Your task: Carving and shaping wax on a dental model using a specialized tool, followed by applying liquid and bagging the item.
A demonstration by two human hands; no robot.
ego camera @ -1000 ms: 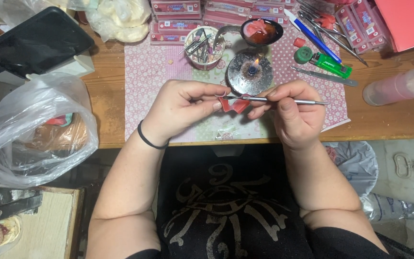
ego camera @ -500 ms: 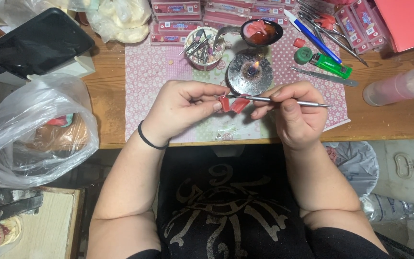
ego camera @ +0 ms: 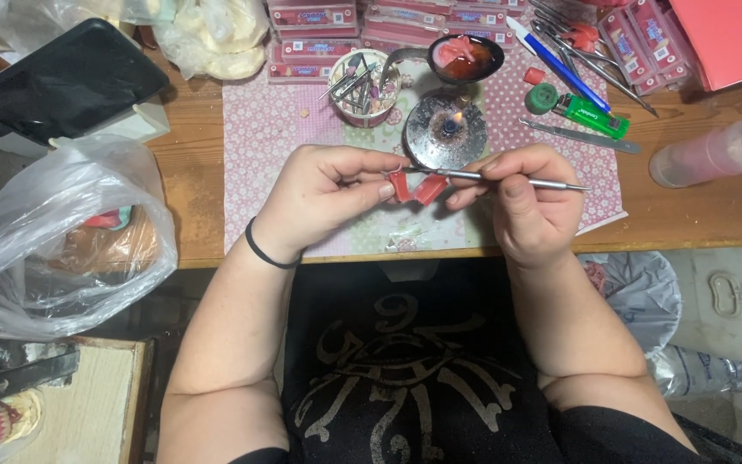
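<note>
My left hand pinches a small curved piece of red wax over the near edge of a pink patterned mat. My right hand grips a thin metal carving tool, held level, its tip resting on the wax piece. Just beyond my hands stands a small round burner with a little flame. Behind the burner sits a dark spoon-like bowl holding melted red wax.
A cup of metal tools stands on the mat. A green lighter, blue pen, and flat tool lie right. A pink bottle lies far right. A clear plastic bag hangs left, a black tablet behind it.
Almost nothing has changed; both hands stay in place with the tool tip working at the red wax piece.
</note>
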